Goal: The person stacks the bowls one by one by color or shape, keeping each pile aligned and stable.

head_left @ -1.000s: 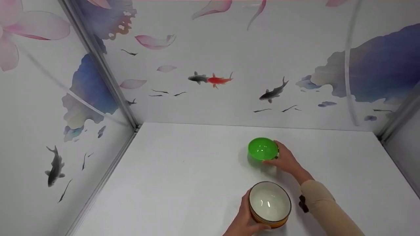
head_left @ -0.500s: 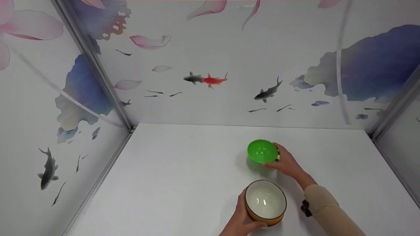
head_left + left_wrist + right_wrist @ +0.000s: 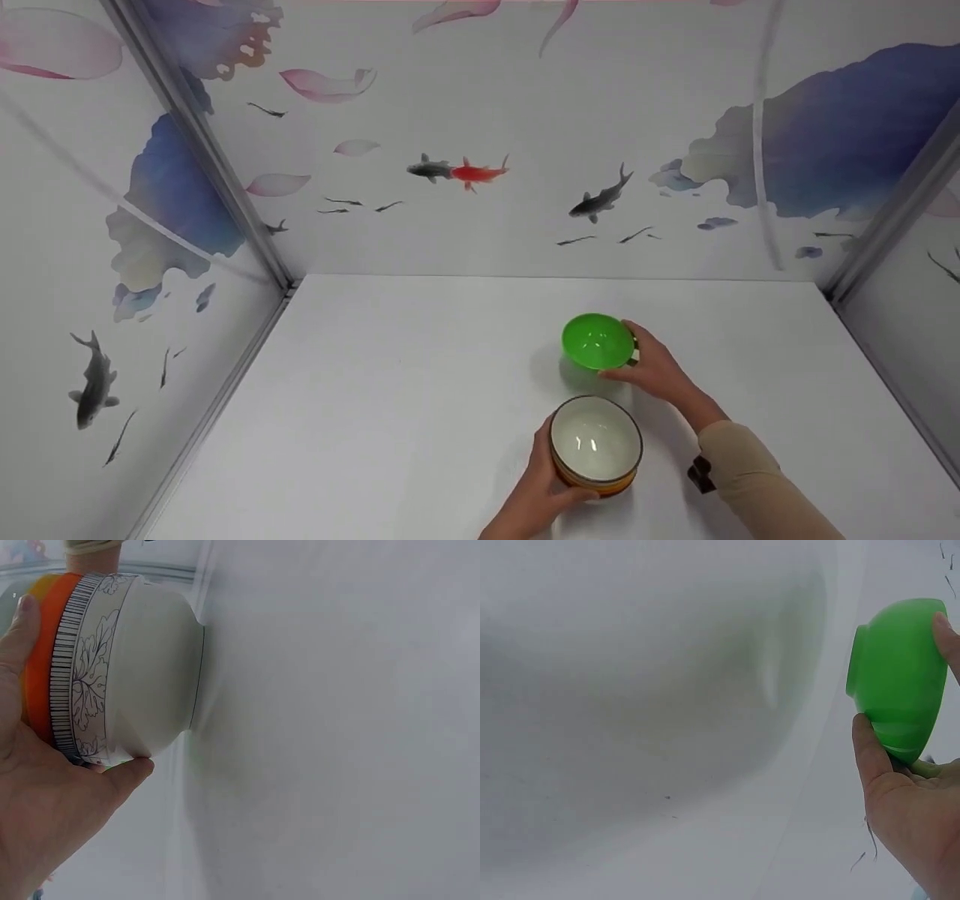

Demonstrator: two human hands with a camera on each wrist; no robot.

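My left hand [image 3: 538, 486] grips a stack of nested bowls from its left side, fingers and thumb around it. In the head view the top bowl [image 3: 596, 439] is white inside with a dark rim. Orange and yellow bands [image 3: 46, 667] show below it in the left wrist view, then a white bowl [image 3: 150, 667] with a leaf pattern as the lowest. My right hand [image 3: 661, 371] pinches a green bowl [image 3: 598, 341] at its right side. That bowl is upright, held over the table beyond the stack, and nothing shows inside it.
Both hands work over a white table [image 3: 360, 405]. A back wall [image 3: 525, 247] printed with fish and petals rises at its far edge, with a left wall [image 3: 45, 247] and a right wall beside it. The right sleeve [image 3: 750, 465] crosses the table's right part.
The stack and the green bowl have drawn closer together, the stack moving away from me. Both hands keep their grip. The head view has shifted slightly to the right.
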